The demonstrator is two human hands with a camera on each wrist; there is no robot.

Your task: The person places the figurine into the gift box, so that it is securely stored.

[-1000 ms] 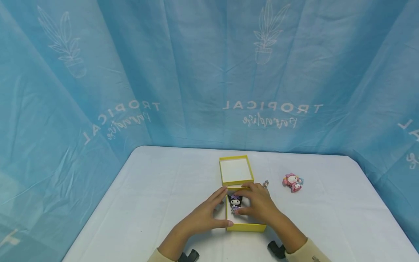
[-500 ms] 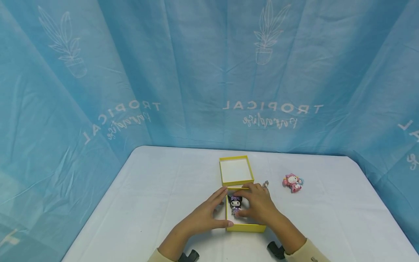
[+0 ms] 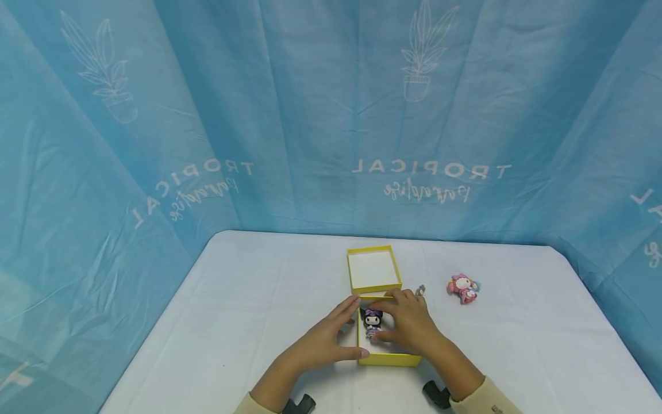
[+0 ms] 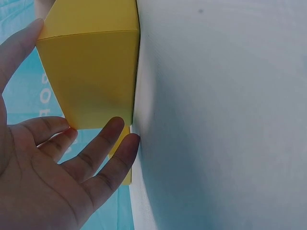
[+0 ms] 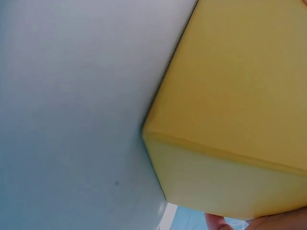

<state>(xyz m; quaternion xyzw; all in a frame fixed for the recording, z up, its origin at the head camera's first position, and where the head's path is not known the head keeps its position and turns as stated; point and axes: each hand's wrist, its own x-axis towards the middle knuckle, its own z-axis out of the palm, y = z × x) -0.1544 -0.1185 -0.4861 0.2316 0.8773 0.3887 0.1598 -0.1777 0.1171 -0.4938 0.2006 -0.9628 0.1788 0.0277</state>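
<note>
A yellow box (image 3: 389,360) with a white inside stands open at the top in the head view. In it lies a small character figurine (image 3: 372,321) with a black hood, white face and purple outfit. My right hand (image 3: 408,322) reaches over the box's right side and holds the figurine between thumb and fingertips. My left hand (image 3: 328,336) steadies the box's left side, thumb at the near corner and fingers at the far one. In the left wrist view the last two fingers (image 4: 112,158) stretch past the box wall (image 4: 91,76). The right wrist view shows mostly the box's outer walls (image 5: 230,86).
Directly behind the box lies its yellow lid (image 3: 371,269), white inside facing up. A pink character figurine (image 3: 462,288) rests to the right. A small greyish item (image 3: 421,290) shows just past the right hand. Blue curtains (image 3: 310,115) surround the white-covered table (image 3: 258,276).
</note>
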